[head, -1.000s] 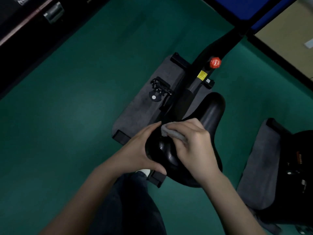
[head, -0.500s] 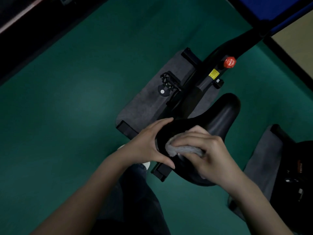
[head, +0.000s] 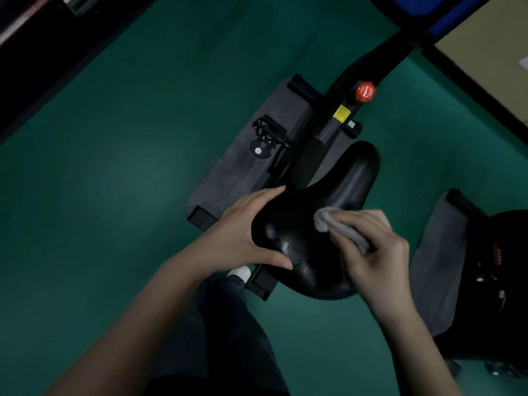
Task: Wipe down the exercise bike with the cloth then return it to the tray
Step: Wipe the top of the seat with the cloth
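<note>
The black exercise bike point(head: 323, 138) stands on a grey mat below me, its glossy black saddle point(head: 340, 190) pointing up and right. My left hand point(head: 243, 232) grips the saddle's wide rear left edge, thumb on top. My right hand point(head: 371, 247) presses a bunched grey cloth point(head: 334, 224) onto the right side of the saddle. The frame carries a red knob point(head: 365, 91) and a yellow sticker point(head: 342, 114). A black pedal point(head: 268, 134) sticks out on the left. No tray is in view.
Green floor point(head: 114, 167) surrounds the grey mat point(head: 228, 178). A second machine point(head: 497, 270) on its own grey mat stands at the right edge. A dark case runs along the top left. My leg and white shoe point(head: 240, 272) are under the saddle.
My right hand has slid the cloth from the saddle's rear left part, close to the left hand, across to its right side. The left hand keeps its grip on the rear edge.
</note>
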### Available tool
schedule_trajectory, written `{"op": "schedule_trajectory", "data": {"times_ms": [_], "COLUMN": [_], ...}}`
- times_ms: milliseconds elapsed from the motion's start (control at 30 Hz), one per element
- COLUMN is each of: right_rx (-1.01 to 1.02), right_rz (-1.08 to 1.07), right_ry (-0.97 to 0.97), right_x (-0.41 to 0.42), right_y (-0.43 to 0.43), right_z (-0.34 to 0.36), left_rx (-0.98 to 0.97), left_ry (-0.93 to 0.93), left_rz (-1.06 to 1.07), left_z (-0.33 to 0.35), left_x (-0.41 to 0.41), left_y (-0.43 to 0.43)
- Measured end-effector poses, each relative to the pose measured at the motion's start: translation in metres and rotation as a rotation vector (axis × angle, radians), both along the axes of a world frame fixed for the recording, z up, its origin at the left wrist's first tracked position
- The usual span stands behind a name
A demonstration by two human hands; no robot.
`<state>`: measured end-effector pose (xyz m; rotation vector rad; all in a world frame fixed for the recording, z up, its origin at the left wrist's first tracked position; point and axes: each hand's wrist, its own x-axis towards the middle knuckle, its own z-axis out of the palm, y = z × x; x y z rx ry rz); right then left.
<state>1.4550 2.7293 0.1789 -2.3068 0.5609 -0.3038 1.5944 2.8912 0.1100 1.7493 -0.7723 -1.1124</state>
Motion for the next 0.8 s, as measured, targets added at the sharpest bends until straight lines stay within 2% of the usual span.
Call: {"op": "schedule_trajectory", "data": {"times_ms": [67,233,433,600,800], "right_rx": [0.006,0.12,0.068,0.113,0.111], "right_rz": [-0.041,0.008,-0.267,-0.173,-0.407], "right_ry": [-0.019,-0.038,-0.085,-0.116,-0.099], "right_x": [-0.006,-0.036,-0.023,-0.046,-0.024], "right_y": [0.004,0.023,-0.004,0.013,-0.026], "right_z": [-0.004,-0.004,-0.013,-0.015,-0.022], "left_rx": [-0.023,-0.053,-0.052,-0.053,-0.037], "left_ry": [-0.025,-0.073,-0.097,-0.1,-0.132], "left_rz": [-0.005,-0.003,-0.012,-0.027,-0.012], "left_z": [0.002,0.0,0.002,0.005,0.007], "left_x": [-0.003,-0.007,-0.006,-0.006,-0.008], "left_y": [-0.006,-0.009,-0.009,-0.011,-0.012]}}
